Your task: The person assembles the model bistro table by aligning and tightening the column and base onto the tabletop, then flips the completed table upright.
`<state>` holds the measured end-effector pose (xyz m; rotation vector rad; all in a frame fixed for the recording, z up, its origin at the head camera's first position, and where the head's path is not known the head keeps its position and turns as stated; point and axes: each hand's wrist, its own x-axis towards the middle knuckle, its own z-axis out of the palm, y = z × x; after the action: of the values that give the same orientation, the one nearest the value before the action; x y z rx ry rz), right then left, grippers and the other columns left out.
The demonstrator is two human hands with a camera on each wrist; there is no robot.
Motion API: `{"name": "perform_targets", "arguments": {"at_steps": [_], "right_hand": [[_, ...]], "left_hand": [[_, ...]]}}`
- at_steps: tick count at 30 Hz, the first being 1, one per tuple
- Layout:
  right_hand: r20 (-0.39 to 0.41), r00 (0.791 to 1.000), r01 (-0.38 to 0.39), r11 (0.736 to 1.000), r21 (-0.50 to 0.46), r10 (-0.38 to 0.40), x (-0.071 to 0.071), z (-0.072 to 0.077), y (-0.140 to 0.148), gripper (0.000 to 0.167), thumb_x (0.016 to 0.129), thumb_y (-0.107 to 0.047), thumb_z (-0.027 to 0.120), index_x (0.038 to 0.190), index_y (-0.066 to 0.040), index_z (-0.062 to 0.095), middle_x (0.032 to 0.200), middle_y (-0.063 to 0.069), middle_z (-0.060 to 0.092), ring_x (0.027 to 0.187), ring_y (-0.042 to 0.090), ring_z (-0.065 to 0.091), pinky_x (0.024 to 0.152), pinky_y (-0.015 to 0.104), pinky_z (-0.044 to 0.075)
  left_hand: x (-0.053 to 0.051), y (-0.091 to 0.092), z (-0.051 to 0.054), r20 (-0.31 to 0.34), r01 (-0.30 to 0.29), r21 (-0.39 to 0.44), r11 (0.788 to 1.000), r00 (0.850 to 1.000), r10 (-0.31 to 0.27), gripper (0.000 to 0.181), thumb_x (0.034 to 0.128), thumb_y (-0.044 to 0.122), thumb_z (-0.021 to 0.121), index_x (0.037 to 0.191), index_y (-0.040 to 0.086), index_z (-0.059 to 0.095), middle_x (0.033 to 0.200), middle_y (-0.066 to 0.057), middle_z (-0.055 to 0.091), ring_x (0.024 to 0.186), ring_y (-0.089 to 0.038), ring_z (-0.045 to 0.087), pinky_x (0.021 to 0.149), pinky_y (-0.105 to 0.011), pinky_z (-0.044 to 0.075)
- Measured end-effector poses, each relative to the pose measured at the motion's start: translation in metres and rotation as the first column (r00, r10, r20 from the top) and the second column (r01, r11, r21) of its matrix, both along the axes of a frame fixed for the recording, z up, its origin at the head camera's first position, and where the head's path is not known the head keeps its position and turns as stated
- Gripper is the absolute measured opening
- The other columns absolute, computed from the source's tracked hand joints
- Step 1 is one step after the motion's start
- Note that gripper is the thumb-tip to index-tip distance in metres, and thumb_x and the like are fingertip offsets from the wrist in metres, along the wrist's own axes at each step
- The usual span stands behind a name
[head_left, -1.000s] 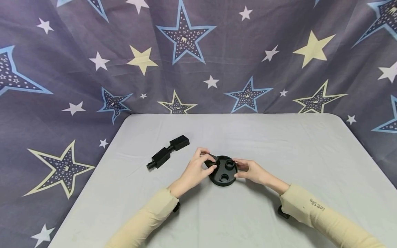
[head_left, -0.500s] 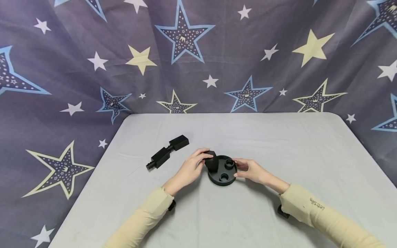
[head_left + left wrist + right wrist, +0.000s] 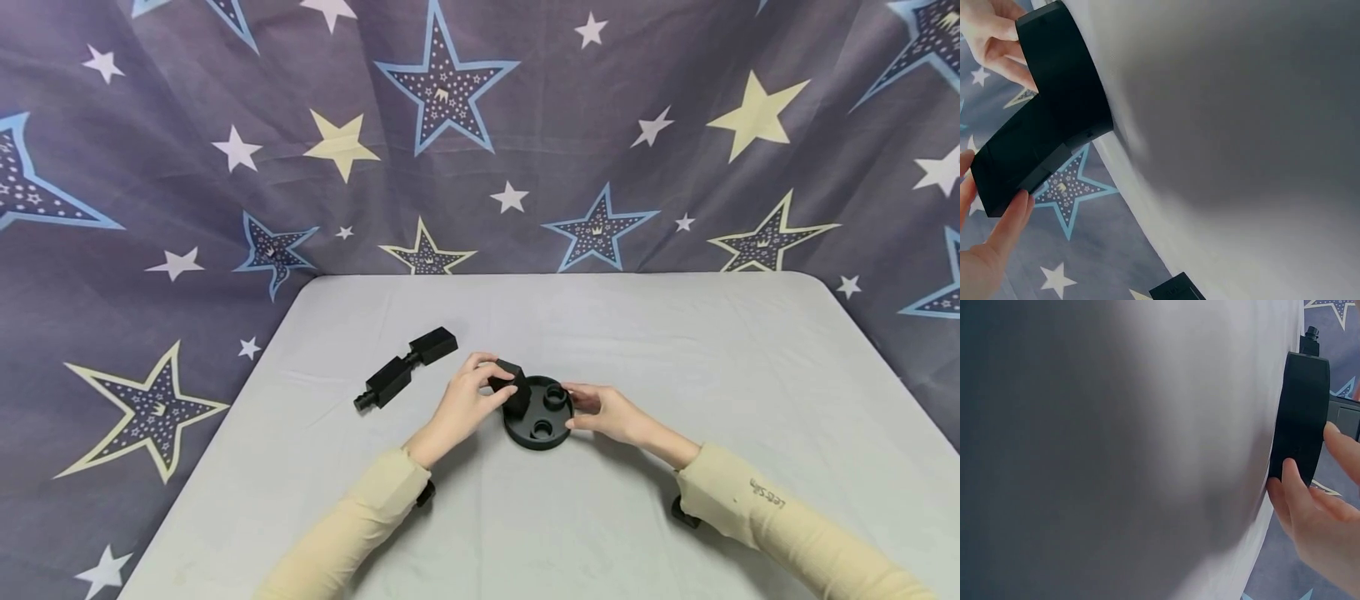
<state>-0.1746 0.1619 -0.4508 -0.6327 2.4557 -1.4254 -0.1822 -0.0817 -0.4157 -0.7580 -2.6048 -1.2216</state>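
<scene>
A round black base (image 3: 542, 423) with a raised rim lies on the table, with two ring-shaped sockets showing inside it. On its left side stands a black block (image 3: 514, 392), tilted to the left; its lower end is inside the rim. My left hand (image 3: 465, 407) pinches the block between thumb and fingers, also seen in the left wrist view, where the block (image 3: 1013, 156) leans out from the base (image 3: 1063, 72). My right hand (image 3: 611, 415) grips the base's right edge; in the right wrist view its fingers lie against the base's side (image 3: 1302, 412).
Two joined black blocks (image 3: 390, 381) with a threaded-looking end lie on the table (image 3: 600, 533) to the left of the base. A dark curtain (image 3: 480, 192) with stars hangs behind and beside the table.
My left hand loosened around the block, shifted left, then closed on it again. The block's faces have turned and it stands more upright than a second ago. The right hand stays in place.
</scene>
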Motion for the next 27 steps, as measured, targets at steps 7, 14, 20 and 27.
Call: {"name": "perform_targets", "arguments": {"at_steps": [7, 14, 20, 27], "right_hand": [[-0.012, 1.000, -0.010, 1.000, 0.004, 0.010, -0.001, -0.001, 0.000, 0.057, 0.078, -0.008, 0.066, 0.126, 0.010, 0.041, 0.125, 0.027, 0.044, 0.110, 0.039, 0.047, 0.092, 0.044, 0.039], [0.015, 1.000, -0.005, 1.000, -0.004, 0.005, 0.000, 0.001, -0.001, 0.058, 0.077, -0.008, 0.066, 0.127, 0.008, 0.041, 0.126, 0.026, 0.044, 0.111, 0.038, 0.046, 0.094, 0.043, 0.038], [0.027, 1.000, -0.012, 1.000, -0.025, 0.013, 0.001, 0.002, 0.000, 0.057, 0.078, -0.008, 0.066, 0.127, 0.008, 0.040, 0.127, 0.026, 0.043, 0.112, 0.038, 0.046, 0.093, 0.044, 0.039], [0.024, 1.000, -0.007, 1.000, -0.022, 0.008, 0.001, 0.002, 0.000, 0.057, 0.078, -0.008, 0.065, 0.128, 0.007, 0.041, 0.127, 0.026, 0.043, 0.112, 0.039, 0.045, 0.093, 0.043, 0.039]], "left_hand": [[0.000, 0.002, 0.000, 0.001, -0.011, 0.017, 1.000, 1.000, 0.011, 0.010, 0.0797, 0.013, 0.065, 0.089, 0.009, 0.066, 0.113, -0.015, 0.051, 0.099, -0.023, 0.054, 0.077, -0.030, 0.051], [-0.002, -0.002, -0.002, 0.022, 0.026, -0.001, 1.000, 0.999, -0.026, 0.018, 0.0814, 0.016, 0.064, 0.098, 0.008, 0.065, 0.115, -0.012, 0.048, 0.101, -0.022, 0.053, 0.080, -0.027, 0.049], [-0.004, -0.014, -0.004, 0.040, 0.061, 0.018, 0.998, 0.997, -0.062, 0.024, 0.0821, 0.012, 0.063, 0.105, 0.005, 0.063, 0.111, -0.010, 0.051, 0.099, -0.021, 0.055, 0.081, -0.027, 0.049], [-0.010, -0.040, 0.002, 0.019, 0.030, -0.041, 0.999, 0.999, -0.029, 0.022, 0.0818, 0.007, 0.062, 0.103, 0.002, 0.062, 0.101, -0.009, 0.057, 0.090, -0.025, 0.058, 0.079, -0.032, 0.049]]}}
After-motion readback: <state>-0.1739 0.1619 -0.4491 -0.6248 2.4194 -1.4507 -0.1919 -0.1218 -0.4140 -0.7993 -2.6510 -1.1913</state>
